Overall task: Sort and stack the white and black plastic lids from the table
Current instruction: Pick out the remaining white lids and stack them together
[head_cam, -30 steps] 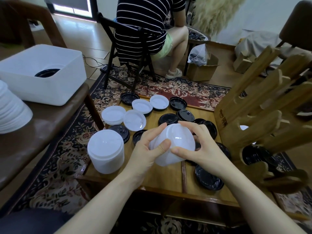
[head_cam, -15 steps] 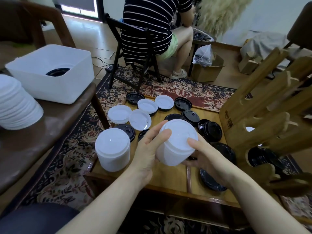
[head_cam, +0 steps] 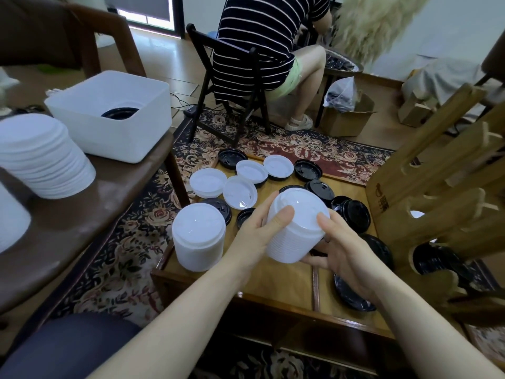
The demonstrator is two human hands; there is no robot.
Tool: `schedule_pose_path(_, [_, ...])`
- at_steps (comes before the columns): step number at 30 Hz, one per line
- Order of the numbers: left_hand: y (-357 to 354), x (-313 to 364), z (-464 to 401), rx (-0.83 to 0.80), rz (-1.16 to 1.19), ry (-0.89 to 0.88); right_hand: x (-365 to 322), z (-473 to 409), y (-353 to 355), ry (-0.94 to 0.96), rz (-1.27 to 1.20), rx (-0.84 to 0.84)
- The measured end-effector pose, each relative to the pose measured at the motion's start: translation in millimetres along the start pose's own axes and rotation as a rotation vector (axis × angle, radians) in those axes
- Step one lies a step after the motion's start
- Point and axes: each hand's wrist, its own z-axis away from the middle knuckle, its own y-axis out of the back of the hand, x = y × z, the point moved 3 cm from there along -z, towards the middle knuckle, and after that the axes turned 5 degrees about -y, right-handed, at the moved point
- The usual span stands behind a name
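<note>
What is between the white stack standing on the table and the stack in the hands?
In the head view, only the left hand lies between the standing stack and the held stack, with bare table below it.

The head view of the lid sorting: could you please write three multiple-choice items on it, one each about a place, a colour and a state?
1. Where does the standing stack of white lids rest?
A. in the bin
B. on the wooden table's near left corner
C. on the rug

2. What colour are the lids inside the white bin?
A. black
B. white
C. red

3. How is the tilted white stack held?
A. left hand only
B. lying free
C. between both hands, right hand beneath

Key: 1 B, it stands on the table's corner; 2 A, dark lids show inside; 3 C, thumbs press its top lid.
</note>
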Motion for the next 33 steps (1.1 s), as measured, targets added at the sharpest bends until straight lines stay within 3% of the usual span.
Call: schedule_pose_path(33, [7.4,-0.1,12.0,0.094,0.156,0.02,-7.9,5.1,-4.7,0.061,0.051,-0.065])
